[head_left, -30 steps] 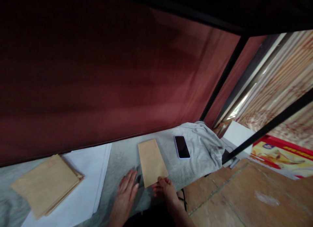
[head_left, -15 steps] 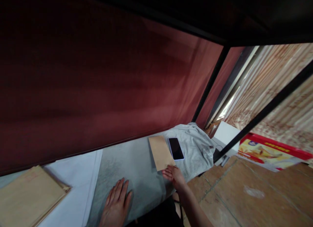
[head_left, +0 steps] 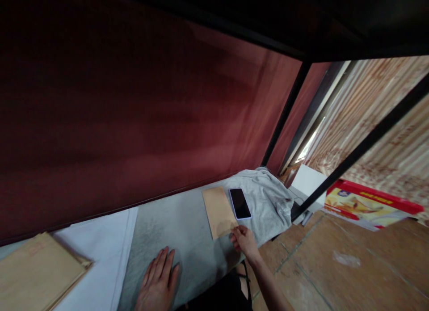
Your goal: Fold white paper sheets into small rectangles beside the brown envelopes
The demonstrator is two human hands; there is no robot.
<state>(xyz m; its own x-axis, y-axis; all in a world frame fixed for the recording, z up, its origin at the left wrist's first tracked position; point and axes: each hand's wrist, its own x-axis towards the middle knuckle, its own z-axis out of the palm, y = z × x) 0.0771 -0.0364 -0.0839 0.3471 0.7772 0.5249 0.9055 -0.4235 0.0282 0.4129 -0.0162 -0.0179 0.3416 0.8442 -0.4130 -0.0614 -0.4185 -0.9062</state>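
A small brown paper envelope (head_left: pixel 217 210) lies flat on the grey cloth (head_left: pixel 181 226), just left of a phone (head_left: pixel 240 203) with a dark screen. My right hand (head_left: pixel 244 240) is at the envelope's near right corner, fingers curled and closed on that corner; the fingertips are partly hidden. Farther left, my left hand (head_left: pixel 157 279) rests palm down on the cloth with its fingers stretched out, holding nothing. Large brown envelopes (head_left: pixel 36 275) lie stacked at the far left on white paper sheets (head_left: pixel 114 253).
A dark red panel (head_left: pixel 150 123) rises behind the cloth-covered surface. Black metal bars (head_left: pixel 286 114) frame the right side, and a dark shelf hangs overhead. On the tiled floor (head_left: pixel 321 257) at right stand a white box (head_left: pixel 308 182) and a red-and-yellow printed box (head_left: pixel 368 203).
The small envelope's near edge now lies lower on the cloth. My right hand has shifted slightly right and nearer to me, at its corner. My left hand stays in place.
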